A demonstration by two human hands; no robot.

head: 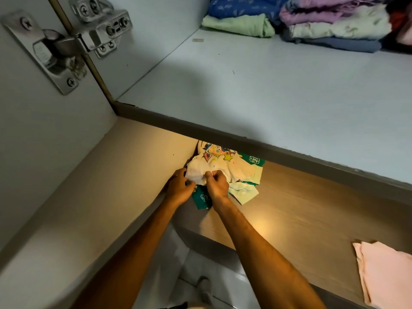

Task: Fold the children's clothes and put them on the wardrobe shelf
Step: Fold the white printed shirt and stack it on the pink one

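- Two bare arms are reaching forward to the wooden shelf (301,208).
- Left hand (179,188) is pinching the edge of the little white shirt (223,168), and the right hand (217,185) is closing on it too.
- That shirt is lying on green clothes (202,198) in the shelf's left corner.
- Pulling too hard could be dragging the pile off the edge.
- Pink cloth (385,273) is waiting far right.

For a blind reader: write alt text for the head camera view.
Both hands, the left hand and right hand, pinch a small printed garment on a wooden shelf inside a wardrobe. Folded clothes sit on the white shelf above; a pink cloth lies lower right.
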